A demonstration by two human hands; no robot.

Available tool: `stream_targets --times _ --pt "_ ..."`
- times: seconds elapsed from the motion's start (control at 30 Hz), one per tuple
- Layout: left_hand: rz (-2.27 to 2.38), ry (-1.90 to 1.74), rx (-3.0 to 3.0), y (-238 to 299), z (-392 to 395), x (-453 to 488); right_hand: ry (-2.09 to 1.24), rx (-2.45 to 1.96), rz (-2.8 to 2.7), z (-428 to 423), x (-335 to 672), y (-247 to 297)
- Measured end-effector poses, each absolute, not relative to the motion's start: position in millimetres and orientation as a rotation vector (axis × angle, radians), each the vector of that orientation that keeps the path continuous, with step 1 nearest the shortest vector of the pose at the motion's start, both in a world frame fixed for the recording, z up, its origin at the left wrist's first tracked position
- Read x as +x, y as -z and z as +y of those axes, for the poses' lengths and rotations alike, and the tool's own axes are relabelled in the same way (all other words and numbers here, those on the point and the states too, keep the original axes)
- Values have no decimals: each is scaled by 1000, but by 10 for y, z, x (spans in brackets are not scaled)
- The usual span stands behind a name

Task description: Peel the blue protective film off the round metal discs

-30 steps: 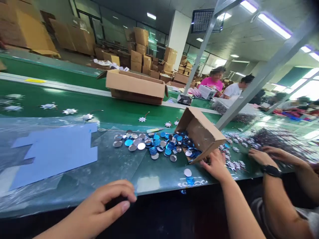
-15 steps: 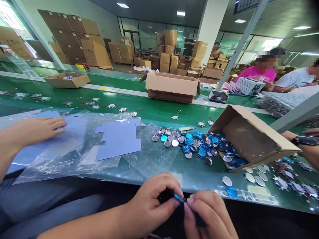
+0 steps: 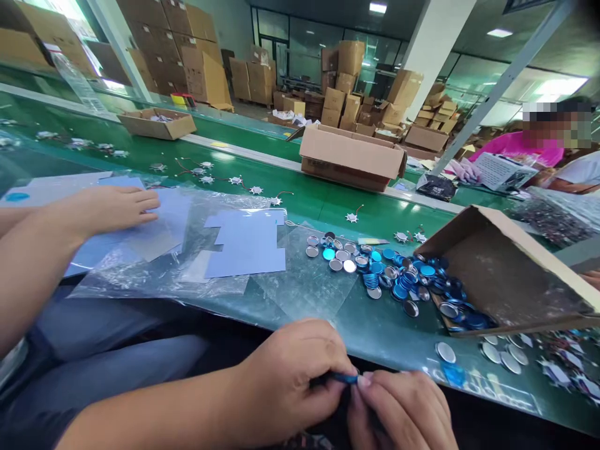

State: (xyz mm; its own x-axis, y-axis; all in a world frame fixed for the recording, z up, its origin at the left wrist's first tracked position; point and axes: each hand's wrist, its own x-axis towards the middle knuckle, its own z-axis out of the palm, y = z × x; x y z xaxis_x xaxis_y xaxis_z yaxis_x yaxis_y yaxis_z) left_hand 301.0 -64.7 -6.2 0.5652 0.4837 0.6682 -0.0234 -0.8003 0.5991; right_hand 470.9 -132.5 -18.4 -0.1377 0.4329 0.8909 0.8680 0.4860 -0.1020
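A small round metal cap with a blue face (image 3: 345, 378) is pinched edge-on between the thumb and forefinger of my left hand (image 3: 304, 369), below the table's front edge. My right hand (image 3: 403, 406) is closed, its thumb and fingertip meeting at the cap's right edge. Whether it grips the cap itself or a film on it, I cannot tell. Beyond my hands lies a heap of blue and silver caps (image 3: 398, 275), spilling from a tipped cardboard box (image 3: 520, 269). One silver disc (image 3: 445, 352) rests at the front edge beside a scrap of blue film (image 3: 454, 374).
At left, a co-worker's hand (image 3: 112, 209) lies on blue-white sheets on plastic film. A cut-out sheet (image 3: 248, 244) is beside them. Wired star-shaped parts (image 3: 351, 217) dot the green belt. An open carton (image 3: 351, 153) stands behind. More wired parts (image 3: 557, 372) lie at right.
The view has swung, so the table scene sits further right and tilts more. The cap has turned more edge-on between my fingers, and both hands are still together at it.
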Motion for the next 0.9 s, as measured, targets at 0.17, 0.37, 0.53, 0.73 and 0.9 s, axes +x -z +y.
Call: stream_targets --times 0.17,0.37,0.53,0.73,0.9 --pt "381 -1183 2327 54 -643 2965 584 -1097 -1728 -1307 4646 201" --pt "411 -1140 2392 23 -647 2919 575 -1068 -1794 -1297 4638 229" --pt "447 -1074 2476 47 -643 2863 488 -1085 -1697 -1311 4539 233" --pt "417 -1053 2477 79 -664 2844 245 -1107 -1752 -1329 4519 166" --pt "432 -1027 2422 58 -689 2861 158 -1105 -1700 -1336 4471 194"
